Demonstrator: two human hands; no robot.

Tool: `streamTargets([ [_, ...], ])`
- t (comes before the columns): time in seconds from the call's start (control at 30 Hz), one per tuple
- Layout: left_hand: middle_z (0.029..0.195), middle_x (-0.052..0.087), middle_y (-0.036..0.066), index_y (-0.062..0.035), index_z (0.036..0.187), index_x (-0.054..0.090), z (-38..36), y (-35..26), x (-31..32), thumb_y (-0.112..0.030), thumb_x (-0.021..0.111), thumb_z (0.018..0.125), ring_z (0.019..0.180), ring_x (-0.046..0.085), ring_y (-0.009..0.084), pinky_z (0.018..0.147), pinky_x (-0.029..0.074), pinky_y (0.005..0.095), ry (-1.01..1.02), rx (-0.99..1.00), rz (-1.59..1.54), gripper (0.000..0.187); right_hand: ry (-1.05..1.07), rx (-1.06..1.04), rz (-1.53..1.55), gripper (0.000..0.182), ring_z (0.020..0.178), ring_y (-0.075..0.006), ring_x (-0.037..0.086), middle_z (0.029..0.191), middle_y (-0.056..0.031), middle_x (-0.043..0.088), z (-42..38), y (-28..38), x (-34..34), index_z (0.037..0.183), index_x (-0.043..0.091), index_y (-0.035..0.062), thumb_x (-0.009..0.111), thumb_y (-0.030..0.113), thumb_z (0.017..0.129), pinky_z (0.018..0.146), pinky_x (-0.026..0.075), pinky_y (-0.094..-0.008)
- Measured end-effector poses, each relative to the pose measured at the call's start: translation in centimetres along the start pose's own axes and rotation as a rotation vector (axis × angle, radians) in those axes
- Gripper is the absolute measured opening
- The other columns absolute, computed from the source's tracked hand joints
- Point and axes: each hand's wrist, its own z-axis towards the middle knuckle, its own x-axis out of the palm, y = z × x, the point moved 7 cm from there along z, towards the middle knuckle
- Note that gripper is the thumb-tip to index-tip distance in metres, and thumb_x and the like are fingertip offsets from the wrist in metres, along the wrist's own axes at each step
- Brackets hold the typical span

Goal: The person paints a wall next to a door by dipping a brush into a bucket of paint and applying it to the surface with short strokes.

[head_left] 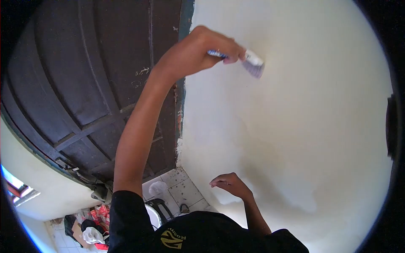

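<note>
My left hand (211,47), raised at the end of a long outstretched arm, is closed around the handle of a paintbrush (253,63). The brush has a blue-and-white handle, a pale ferrule and greyish bristles; its bristles are at the cream wall (295,126) and seem to touch it. Lower down, my right hand (233,185) hovers in front of the same wall with its fingers loosely bent, partly stretched out, and nothing visible in them. Whether it touches the wall cannot be made out.
A dark panelled wooden door (97,76) stands left of the wall, beside a chipped green frame edge (182,84). Below are spotted floor tiles (183,192), a white bucket (154,217), a plastic bag (157,188) and a heap of bags and cloths (90,227).
</note>
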Motion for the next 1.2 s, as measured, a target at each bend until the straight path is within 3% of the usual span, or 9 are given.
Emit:
streamTargets([
  [0.2, 0.107, 0.072, 0.012, 0.0022, 0.084, 0.065, 2.5, -0.3, -4.6, 0.012, 0.068, 0.073, 0.110, 0.066, 0.0255, 0.097, 0.050, 0.0336, -0.348, 0.193, 0.200, 0.015, 0.022, -0.061, -0.066, 0.024, 0.091, -0.0208, 0.069, 0.099, -0.0115, 0.072, 1.2, 1.2, 0.5, 0.104, 0.070, 0.0026, 0.060, 0.022, 0.096, 0.084, 0.054, -0.0338],
  [0.27, 0.091, 0.071, 0.014, 0.0011, 0.074, 0.062, 2.3, -1.8, -6.2, 0.013, 0.065, 0.081, 0.096, 0.069, 0.0244, 0.099, 0.052, 0.0428, -0.676, 0.301, 0.365, 0.014, 0.013, -0.068, -0.133, 0.024, 0.091, -0.0207, 0.069, 0.100, -0.0115, 0.072, 1.2, 1.8, 0.1, 0.105, 0.070, 0.0025, 0.060, 0.022, 0.096, 0.084, 0.054, -0.0340],
  [0.3, 0.091, 0.071, 0.014, 0.0011, 0.074, 0.062, 2.3, -1.4, -5.9, 0.013, 0.065, 0.081, 0.096, 0.069, 0.0244, 0.099, 0.052, 0.0428, -0.678, 0.315, 0.365, 0.014, -0.009, -0.057, -0.080, 0.019, 0.091, -0.0204, 0.069, 0.098, -0.0116, 0.072, 1.0, 1.9, 0.0, 0.103, 0.070, 0.0008, 0.060, 0.015, 0.095, 0.082, 0.054, -0.0326],
  [0.4, 0.107, 0.071, 0.014, 0.0036, 0.080, 0.062, 0.1, 1.6, -4.7, 0.019, 0.060, 0.071, 0.106, 0.068, 0.0260, 0.081, 0.054, 0.0291, -0.828, 0.198, 0.300, 0.018, -0.049, -0.070, -0.042, 0.016, 0.090, -0.0203, 0.070, 0.095, -0.0115, 0.072, 0.3, 2.3, -0.5, 0.102, 0.070, -0.0010, 0.061, 0.009, 0.093, 0.080, 0.055, -0.0306],
  [0.47, 0.109, 0.070, 0.017, 0.0044, 0.079, 0.060, -0.5, 3.8, -2.0, 0.021, 0.057, 0.071, 0.110, 0.066, 0.0247, 0.086, 0.051, 0.0287, -0.683, -0.077, 0.029, 0.018, -0.136, -0.130, -0.155, 0.021, 0.093, -0.0198, 0.069, 0.097, -0.0086, 0.073, -0.5, 3.3, -1.5, 0.102, 0.071, 0.0039, 0.061, 0.020, 0.095, 0.083, 0.054, -0.0343],
  [0.73, 0.105, 0.070, 0.021, 0.0045, 0.071, 0.049, -9.0, 0.4, 7.4, 0.020, 0.058, 0.073, 0.123, 0.057, 0.0289, 0.102, 0.046, 0.0364, -0.187, -0.303, -0.490, 0.018, -0.778, -0.546, -0.059, 0.008, 0.061, -0.0208, 0.069, 0.069, -0.0134, 0.068, -5.8, 8.1, -7.7, 0.091, 0.069, -0.0047, 0.062, -0.002, 0.088, 0.056, 0.055, -0.0305],
  [0.9, 0.103, 0.071, 0.018, 0.0050, 0.073, 0.051, -10.9, -2.1, 6.9, 0.015, 0.063, 0.070, 0.118, 0.061, 0.0320, 0.099, 0.049, 0.0365, 0.053, -0.318, -0.550, 0.016, -0.787, -0.671, -0.564, 0.009, 0.058, -0.0190, 0.068, 0.066, -0.0076, 0.067, -6.7, 14.0, -8.4, 0.089, 0.069, 0.0010, 0.066, -0.001, 0.081, 0.054, 0.053, -0.0292],
  [1.03, 0.101, 0.072, 0.016, 0.0058, 0.076, 0.053, -7.0, -1.2, 3.1, 0.014, 0.063, 0.071, 0.112, 0.064, 0.0312, 0.097, 0.050, 0.0368, 0.008, -0.251, -0.547, 0.013, -0.871, -0.724, -0.877, 0.017, 0.061, -0.0183, 0.067, 0.067, -0.0039, 0.066, -7.1, 15.2, -8.7, 0.091, 0.070, 0.0056, 0.068, -0.003, 0.076, 0.056, 0.052, -0.0299],
  [1.2, 0.095, 0.074, 0.012, 0.0052, 0.079, 0.064, 2.1, 1.3, -1.9, 0.014, 0.062, 0.076, 0.105, 0.068, 0.0256, 0.093, 0.052, 0.0361, -0.069, -0.028, -0.328, 0.010, -0.905, -0.734, -0.878, 0.013, 0.058, -0.0185, 0.065, 0.065, -0.0046, 0.066, -6.2, 14.6, -9.9, 0.090, 0.069, 0.0034, 0.066, -0.002, 0.078, 0.054, 0.048, -0.0278],
])
